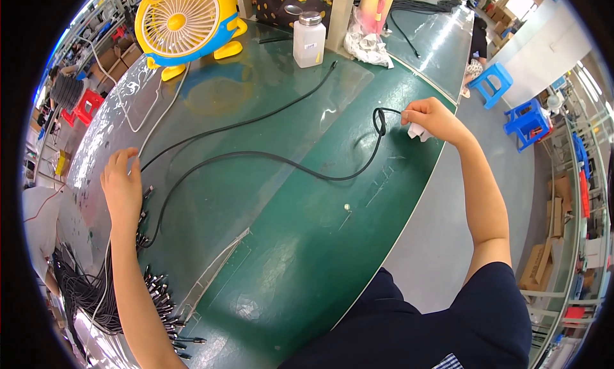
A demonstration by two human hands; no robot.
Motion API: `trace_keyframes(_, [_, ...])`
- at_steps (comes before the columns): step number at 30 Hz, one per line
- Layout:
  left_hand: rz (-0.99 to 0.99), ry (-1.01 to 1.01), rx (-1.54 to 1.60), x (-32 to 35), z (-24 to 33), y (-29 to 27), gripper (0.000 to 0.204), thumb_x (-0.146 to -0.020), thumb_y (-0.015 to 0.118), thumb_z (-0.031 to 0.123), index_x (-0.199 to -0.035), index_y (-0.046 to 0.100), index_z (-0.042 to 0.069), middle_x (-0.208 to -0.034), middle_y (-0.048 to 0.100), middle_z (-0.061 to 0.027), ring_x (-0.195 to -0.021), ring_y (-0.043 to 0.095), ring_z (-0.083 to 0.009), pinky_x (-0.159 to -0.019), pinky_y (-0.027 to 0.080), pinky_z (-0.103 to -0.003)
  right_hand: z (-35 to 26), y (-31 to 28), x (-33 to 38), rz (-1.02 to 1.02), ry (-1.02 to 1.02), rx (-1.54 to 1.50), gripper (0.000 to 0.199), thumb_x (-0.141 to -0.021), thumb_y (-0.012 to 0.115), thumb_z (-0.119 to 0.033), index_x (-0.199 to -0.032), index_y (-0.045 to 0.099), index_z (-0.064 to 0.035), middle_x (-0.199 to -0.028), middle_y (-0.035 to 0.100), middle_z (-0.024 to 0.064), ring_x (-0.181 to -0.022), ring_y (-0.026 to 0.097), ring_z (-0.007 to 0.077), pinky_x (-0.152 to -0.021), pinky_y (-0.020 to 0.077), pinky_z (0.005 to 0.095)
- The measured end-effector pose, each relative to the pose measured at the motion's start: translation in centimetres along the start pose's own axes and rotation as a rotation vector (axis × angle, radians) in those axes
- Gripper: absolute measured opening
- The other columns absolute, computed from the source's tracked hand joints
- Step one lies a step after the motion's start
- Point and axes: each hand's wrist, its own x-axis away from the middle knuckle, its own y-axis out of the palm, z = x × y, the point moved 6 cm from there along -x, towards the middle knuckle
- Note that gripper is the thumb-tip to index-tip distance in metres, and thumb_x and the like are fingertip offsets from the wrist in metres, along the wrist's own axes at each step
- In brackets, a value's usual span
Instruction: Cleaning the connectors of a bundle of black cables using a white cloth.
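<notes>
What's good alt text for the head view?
A person's right hand pinches a looped black cable over a green tabletop; the left hand is beside another cable length. A cable bundle lies at left; a yellow-and-blue fan stands behind.

We have a shiny green table (pixel 288 266). On it we see a yellow fan (pixel 176 22), a white bottle (pixel 309 44), crumpled white plastic (pixel 369 50), long black cords (pixel 246 153) and a big cord heap (pixel 89 289).

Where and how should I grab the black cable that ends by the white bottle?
Probably pinch the cable just behind its plug, coming from the near right: that end lies loose on the table, pointing away from you, with the bottle to its left.
</notes>
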Motion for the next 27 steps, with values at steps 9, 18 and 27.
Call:
trace_keyframes(9, [-0.518,-0.062,1.311,4.6,19.9,-1.2,0.066,-0.094,0.052,0.047,-0.144,0.037,0.005,-0.134,0.052,-0.0127,-0.118,0.054,-0.0224,-0.099,0.039,-0.036,-8.6,7.0,2.2,-0.202,-0.112,-0.869,0.028,-0.096,0.057,-0.032,-0.087,0.062,-0.0056,-0.065,0.054,-0.0021,-0.047,0.043,0.0038,-0.043,0.0345,0.0226])
trace_keyframes(18, [-0.492,-0.332,1.678,4.6,17.7,-1.7,0.041,-0.099,0.051,0.019,-0.136,0.046,0.004,-0.123,0.061,-0.0134,-0.101,0.065,-0.0210,-0.089,0.049,-0.033,-16.7,12.6,4.6,-0.761,-0.254,-1.140,0.027,-0.094,0.061,-0.027,-0.098,0.062,-0.0008,-0.061,0.055,-0.0005,-0.044,0.046,0.0075,-0.042,0.0374,0.0230])
trace_keyframes(27, [-0.454,-0.349,1.708,5.5,14.8,-2.3,0.037,-0.099,0.053,0.021,-0.132,0.052,0.004,-0.122,0.062,-0.0128,-0.101,0.065,-0.0217,-0.091,0.049,-0.035,-18.0,13.6,4.7,-0.847,-0.319,-1.077,0.025,-0.089,0.065,-0.021,-0.099,0.063,0.0008,-0.067,0.061,0.0016,-0.049,0.057,0.0083,-0.042,0.0436,0.0199])
